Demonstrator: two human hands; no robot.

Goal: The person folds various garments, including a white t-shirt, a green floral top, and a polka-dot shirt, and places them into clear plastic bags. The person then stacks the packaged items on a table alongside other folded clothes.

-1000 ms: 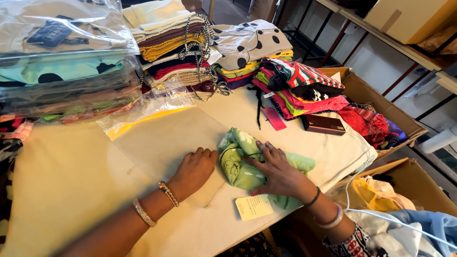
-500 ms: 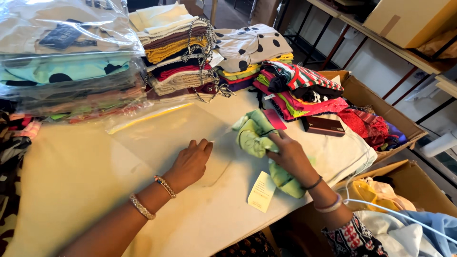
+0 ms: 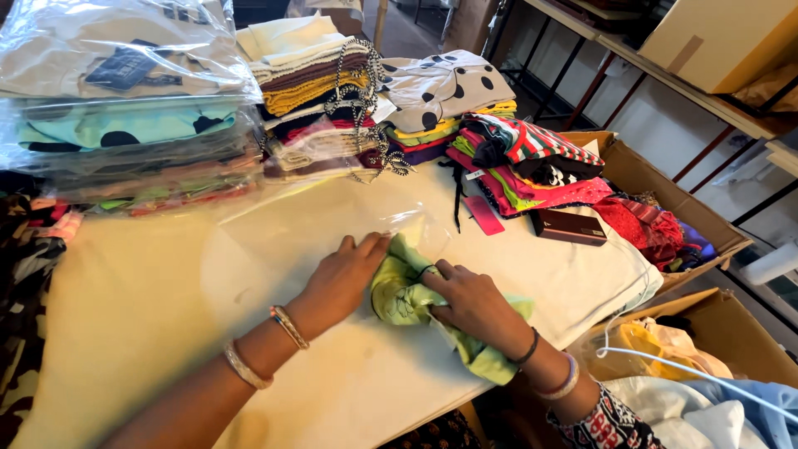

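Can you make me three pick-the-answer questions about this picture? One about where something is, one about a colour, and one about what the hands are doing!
1. Where is the dark brown wallet?
A. on the table, right of the hands
B. inside the cardboard box
C. under the bagged clothes

2. What colour is the garment under the hands?
A. red
B. light green
C. black

3. How are the left hand and right hand?
A. lifted in the air
B. both pressed on the garment
C. holding a hanger

Answers: 1 A, it lies on the tabletop beside the folded stack. 2 B, the cloth is pale green. 3 B, both palms rest on it.
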